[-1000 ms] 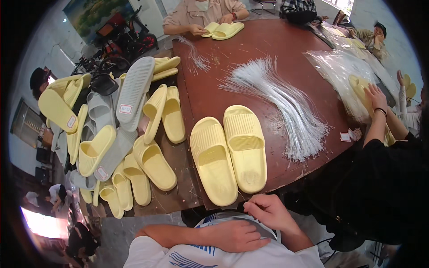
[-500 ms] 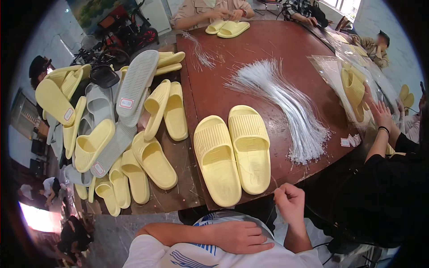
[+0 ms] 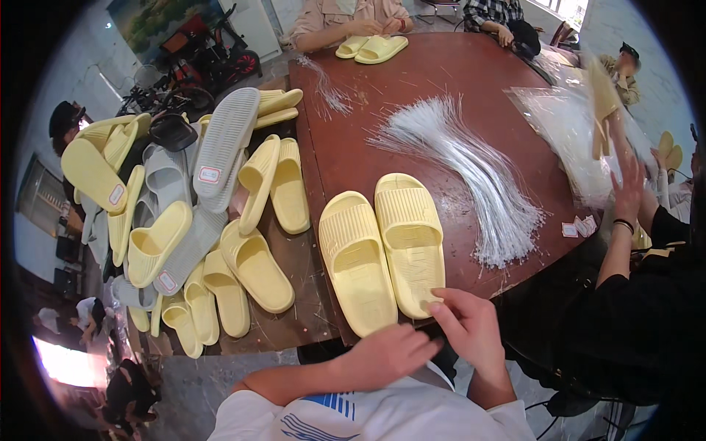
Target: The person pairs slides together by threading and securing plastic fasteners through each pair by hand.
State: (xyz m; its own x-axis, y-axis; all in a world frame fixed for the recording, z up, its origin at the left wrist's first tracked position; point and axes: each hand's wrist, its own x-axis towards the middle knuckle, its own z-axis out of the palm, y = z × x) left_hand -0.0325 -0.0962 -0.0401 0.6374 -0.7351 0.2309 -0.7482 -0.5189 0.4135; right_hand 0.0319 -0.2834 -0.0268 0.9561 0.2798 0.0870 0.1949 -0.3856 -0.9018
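Note:
A pair of yellow slippers [image 3: 382, 246] lies side by side at the near edge of the brown round table [image 3: 426, 95], toes pointing away from me. My right hand [image 3: 465, 329] is at the heel of the right slipper [image 3: 408, 235], fingertips touching its rear edge. My left hand [image 3: 388, 354] rests just below the table edge, behind the left slipper's [image 3: 357, 261] heel, fingers curled, holding nothing I can see. A bundle of thin white plastic strands [image 3: 471, 169] lies to the right of the pair.
A heap of yellow and grey slippers [image 3: 191, 198] covers the left side. Other people sit around the table: one at the far end with a yellow pair [image 3: 371, 48], one at right whose hand [image 3: 626, 192] lifts a slipper by clear plastic bags [image 3: 566, 125]. Small tags [image 3: 577, 228] lie near the edge.
My right hand rose from my lap to the heel of the right slipper. My view moved closer to the table. The person at right lifted a slipper higher.

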